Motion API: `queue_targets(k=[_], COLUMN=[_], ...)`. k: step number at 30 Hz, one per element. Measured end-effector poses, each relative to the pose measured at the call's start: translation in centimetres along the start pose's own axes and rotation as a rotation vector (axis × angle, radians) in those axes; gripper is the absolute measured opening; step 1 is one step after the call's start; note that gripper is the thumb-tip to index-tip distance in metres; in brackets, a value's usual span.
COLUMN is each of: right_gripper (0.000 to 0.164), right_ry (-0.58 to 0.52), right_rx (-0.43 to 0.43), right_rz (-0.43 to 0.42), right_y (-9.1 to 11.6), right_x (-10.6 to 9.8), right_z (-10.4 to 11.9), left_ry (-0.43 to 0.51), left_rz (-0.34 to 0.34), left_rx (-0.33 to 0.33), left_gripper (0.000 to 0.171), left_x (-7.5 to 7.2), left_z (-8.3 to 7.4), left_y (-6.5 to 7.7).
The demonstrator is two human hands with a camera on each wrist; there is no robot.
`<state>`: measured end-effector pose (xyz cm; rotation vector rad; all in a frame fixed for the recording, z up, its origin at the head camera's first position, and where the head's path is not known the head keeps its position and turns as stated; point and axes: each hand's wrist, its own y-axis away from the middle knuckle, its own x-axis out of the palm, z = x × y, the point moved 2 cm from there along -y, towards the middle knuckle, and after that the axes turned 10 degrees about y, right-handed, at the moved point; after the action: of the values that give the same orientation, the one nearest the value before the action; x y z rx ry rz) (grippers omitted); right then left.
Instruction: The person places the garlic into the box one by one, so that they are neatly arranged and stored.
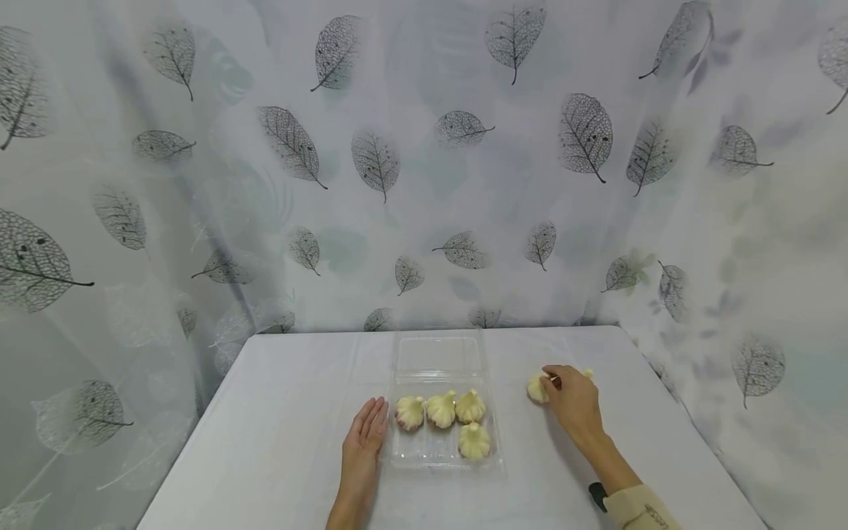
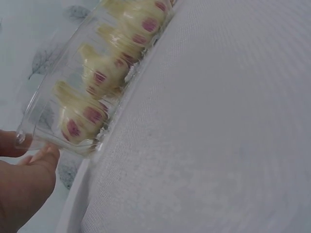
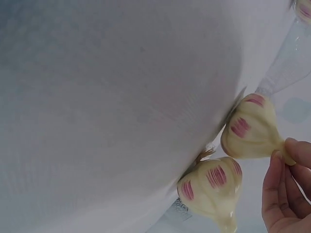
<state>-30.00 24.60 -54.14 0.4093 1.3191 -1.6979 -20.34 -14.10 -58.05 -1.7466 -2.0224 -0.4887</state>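
Note:
Four-part wording aside, several garlic bulbs (image 1: 440, 409) sit in a clear plastic clamshell box (image 1: 424, 460), whose lid (image 1: 440, 356) lies folded back. My left hand (image 1: 361, 445) rests along the box's left side with its fingers straight; the left wrist view shows fingertips (image 2: 46, 155) touching the box's corner. At the right, my right hand (image 1: 575, 403) pinches the stem of a garlic bulb (image 3: 250, 128) between thumb and fingertips. That bulb is on or just above the table. A second garlic bulb (image 3: 214, 189) sits close beside it, mostly hidden behind the hand in the head view.
The white table (image 1: 278, 412) has its far edge against a leaf-patterned curtain (image 1: 424, 162), which also hangs at both sides. White table surface lies left of the box and between the box and my right hand.

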Motion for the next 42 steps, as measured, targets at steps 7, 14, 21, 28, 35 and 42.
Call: queue_targets(k=[7,14,21,28,35,42], right_gripper=[0.02,0.019,0.02,0.022,0.024,0.025], right_ry=[-0.002,-0.006,-0.011,-0.032,-0.116,-0.136], right_rx=[-0.015,-0.031,-0.045,-0.067,-0.129,-0.185], right_rz=[-0.047,-0.088,-0.139,-0.153,-0.204,-0.212], right_y=[0.1,0.0,-0.1,0.1,0.3,0.4], right_x=[-0.4,-1.0,-1.8,-2.8,-3.9,-4.6], right_z=[0.3,0.5,0.9,1.9,3.8,5.6], left_ry=[0.017,-0.011,-0.026,-0.01,0.002,0.008], left_rz=[-0.002,0.02,0.022,0.015,0.023,0.015], left_rx=[0.009,0.025,0.037,0.023,0.014,0.012], left_gripper=[0.06,0.059,0.061,0.059,0.059,0.059], left_x=[-0.1,-0.1,0.0,-0.1,-0.1,0.1], left_z=[0.0,-0.1,-0.1,-0.1,-0.1,-0.1], left_y=[-0.1,0.2,0.2,0.2,0.2,0.1])
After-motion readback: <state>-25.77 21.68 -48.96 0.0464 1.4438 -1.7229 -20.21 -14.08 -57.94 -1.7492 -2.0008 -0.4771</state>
